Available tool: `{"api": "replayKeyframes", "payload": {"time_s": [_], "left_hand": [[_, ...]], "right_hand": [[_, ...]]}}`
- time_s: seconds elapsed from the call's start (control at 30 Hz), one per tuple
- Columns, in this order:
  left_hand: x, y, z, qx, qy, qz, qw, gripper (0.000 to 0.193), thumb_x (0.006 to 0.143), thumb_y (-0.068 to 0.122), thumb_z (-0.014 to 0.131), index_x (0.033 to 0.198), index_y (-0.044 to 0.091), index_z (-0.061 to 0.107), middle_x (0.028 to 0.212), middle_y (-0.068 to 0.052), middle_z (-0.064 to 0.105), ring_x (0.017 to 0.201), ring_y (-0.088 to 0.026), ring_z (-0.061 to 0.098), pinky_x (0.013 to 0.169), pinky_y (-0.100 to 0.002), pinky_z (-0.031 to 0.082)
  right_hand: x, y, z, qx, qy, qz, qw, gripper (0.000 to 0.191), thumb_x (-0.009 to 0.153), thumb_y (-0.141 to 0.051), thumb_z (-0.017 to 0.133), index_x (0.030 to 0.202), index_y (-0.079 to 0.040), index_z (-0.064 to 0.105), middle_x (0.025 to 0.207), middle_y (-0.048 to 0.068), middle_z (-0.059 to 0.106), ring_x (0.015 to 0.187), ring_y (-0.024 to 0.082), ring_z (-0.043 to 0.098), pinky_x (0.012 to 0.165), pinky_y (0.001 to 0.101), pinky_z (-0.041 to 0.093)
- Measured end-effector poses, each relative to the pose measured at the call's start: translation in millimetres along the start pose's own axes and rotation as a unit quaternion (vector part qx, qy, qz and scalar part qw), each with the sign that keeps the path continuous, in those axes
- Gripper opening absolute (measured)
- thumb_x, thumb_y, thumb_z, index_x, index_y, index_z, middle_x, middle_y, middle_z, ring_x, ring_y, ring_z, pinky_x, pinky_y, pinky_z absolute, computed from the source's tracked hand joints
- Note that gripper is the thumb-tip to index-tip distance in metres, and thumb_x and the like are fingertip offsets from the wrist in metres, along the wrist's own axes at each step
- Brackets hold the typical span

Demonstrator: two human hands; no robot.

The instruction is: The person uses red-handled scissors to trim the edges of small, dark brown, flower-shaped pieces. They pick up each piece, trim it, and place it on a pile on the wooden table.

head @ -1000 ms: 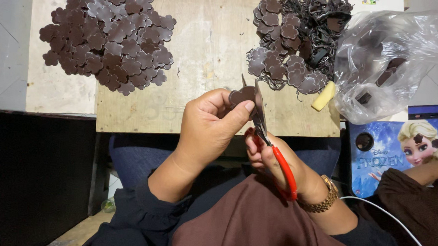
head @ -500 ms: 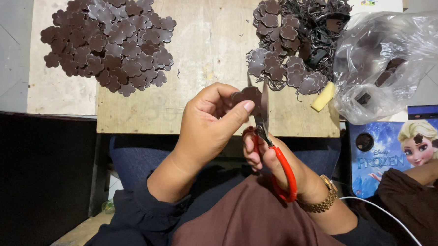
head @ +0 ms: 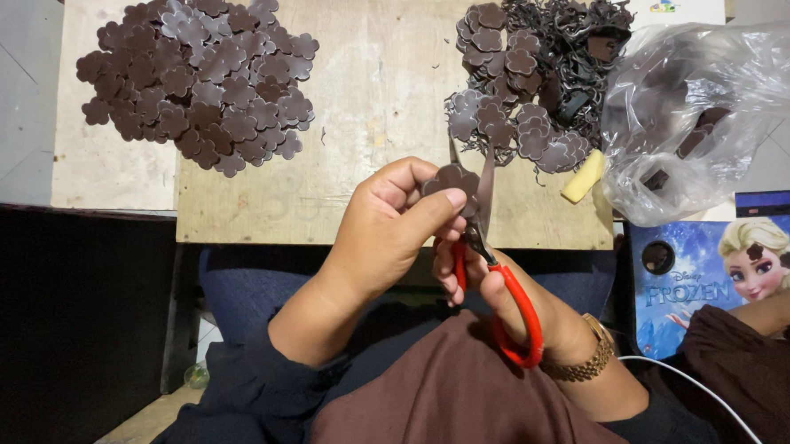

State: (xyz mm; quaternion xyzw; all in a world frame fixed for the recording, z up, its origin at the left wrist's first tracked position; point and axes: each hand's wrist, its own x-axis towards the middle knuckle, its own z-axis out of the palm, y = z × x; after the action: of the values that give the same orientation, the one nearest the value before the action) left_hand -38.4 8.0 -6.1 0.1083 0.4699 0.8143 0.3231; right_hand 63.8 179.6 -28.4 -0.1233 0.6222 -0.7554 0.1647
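From the head view I look down on my left hand [head: 394, 235] pinching a small dark-brown flower-shaped rubbery cutout [head: 453, 179] between thumb and fingertips, raised above the near edge of the worn wooden counter [head: 379, 88]. My right hand [head: 499, 289] is clenched through the loops of the red-handled scissors [head: 499, 280], whose blades stand upright against the cutout's right side. I judge the step in hand to be trimming the piece's edge (the blades look nearly closed on it). The next cut calls for turning the piece a little in the left fingers while keeping the blades tight to its scalloped outline.

The piece is flat, matte and lobed like a clover. A spread of like pieces [head: 197, 71] lies far left on the counter; a tangled heap of pieces and offcuts [head: 534, 86] lies far right, beside a crumpled clear plastic bag [head: 702, 111].
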Motion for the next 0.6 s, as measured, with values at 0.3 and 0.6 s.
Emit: {"api": "replayKeyframes", "payload": {"time_s": [0.3, 0.6], "left_hand": [[-4.3, 3.6, 0.9, -0.026, -0.031, -0.041, 0.998, 0.010, 0.100, 0.007, 0.064, 0.096, -0.001, 0.058, 0.080, -0.008, 0.067, 0.058, -0.016, 0.066, 0.051, -0.032, 0.059], [-33.3, 46.0, 43.6, 0.274, 0.015, 0.259, 0.926, 0.016, 0.101, 0.016, 0.072, 0.110, 0.006, 0.062, 0.102, -0.003, 0.065, 0.089, -0.012, 0.061, 0.084, -0.025, 0.050]], "right_hand": [[-4.2, 11.4, 2.8, 0.015, 0.061, -0.004, 0.998, 0.077, 0.100, -0.073, 0.042, 0.126, -0.001, 0.048, 0.098, 0.004, 0.050, 0.086, 0.013, 0.046, 0.077, 0.0290, 0.046], [-10.9, 23.4, -7.5, 0.170, 0.122, 0.014, 0.978, 0.054, 0.097, -0.054, 0.059, 0.112, -0.004, 0.044, 0.099, 0.003, 0.045, 0.088, 0.016, 0.043, 0.082, 0.0314, 0.041]]}}
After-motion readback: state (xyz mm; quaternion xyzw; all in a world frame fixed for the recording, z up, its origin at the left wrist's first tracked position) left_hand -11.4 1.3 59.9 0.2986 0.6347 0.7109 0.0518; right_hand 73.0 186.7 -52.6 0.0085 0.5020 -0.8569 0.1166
